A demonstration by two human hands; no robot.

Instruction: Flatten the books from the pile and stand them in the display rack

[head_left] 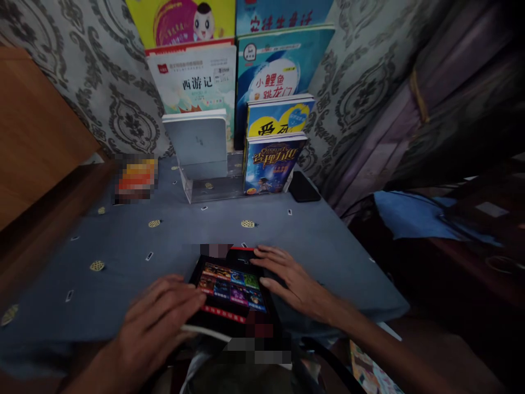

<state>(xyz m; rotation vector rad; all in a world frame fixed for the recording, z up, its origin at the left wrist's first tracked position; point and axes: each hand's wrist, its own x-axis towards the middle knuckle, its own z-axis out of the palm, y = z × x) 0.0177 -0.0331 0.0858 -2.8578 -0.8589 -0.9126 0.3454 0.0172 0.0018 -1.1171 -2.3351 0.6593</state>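
- Book (232, 290): dark cover, red edge, grid of colourful picture panels; flat at the near edge of the table (164, 241), between both hands.
- Left hand (158, 323): fingers loosely curled over the book's left edge.
- Right hand (287, 279): fingers spread flat on its right side.
- Clear stand (205, 189) at the back holds six upright books.
- One black phone (304, 187) beside the stand.

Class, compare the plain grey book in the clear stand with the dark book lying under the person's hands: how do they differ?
The grey book stands upright in the clear stand; the dark book lies flat on the table. The grey cover is plain; the dark one shows colourful picture panels. No hand touches the grey book; the left hand and right hand rest on the dark one.
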